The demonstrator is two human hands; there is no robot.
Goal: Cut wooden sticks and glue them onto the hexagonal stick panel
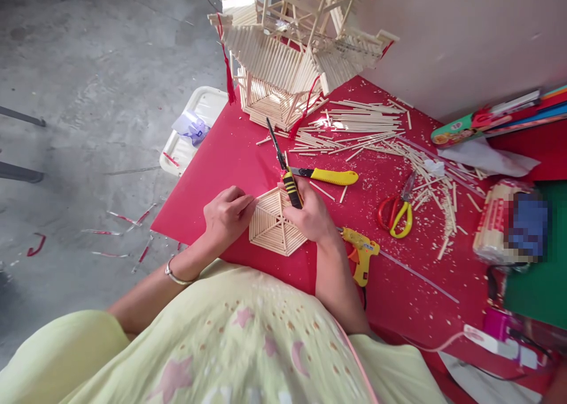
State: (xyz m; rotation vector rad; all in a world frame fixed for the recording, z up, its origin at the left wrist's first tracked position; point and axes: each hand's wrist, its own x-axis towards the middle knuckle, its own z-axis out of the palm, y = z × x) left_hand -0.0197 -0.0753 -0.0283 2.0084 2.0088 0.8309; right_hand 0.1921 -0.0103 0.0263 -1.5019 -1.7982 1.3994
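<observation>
A hexagonal panel of thin wooden sticks [272, 230], with spokes meeting in its middle, lies on the red tabletop close to my body. My left hand [228, 214] is closed, thumb and finger pinched at the panel's left edge. In my right hand [313, 212] is a tool with a black-and-yellow striped handle [291, 189]; its long, narrow dark end points away from me. That hand rests over the panel's right side and hides part of it. A yellow utility knife [334, 176] lies just beyond my right hand.
A stick-built pavilion with red tassels [283, 61] stands at the back. Loose sticks [363, 120] and scraps spread rightward. Scissors [401, 218], a yellow glue gun [362, 253] and a bagged stick bundle [496, 221] lie right. The red table [199, 179] ends at left; a white lid [208, 100] is beyond.
</observation>
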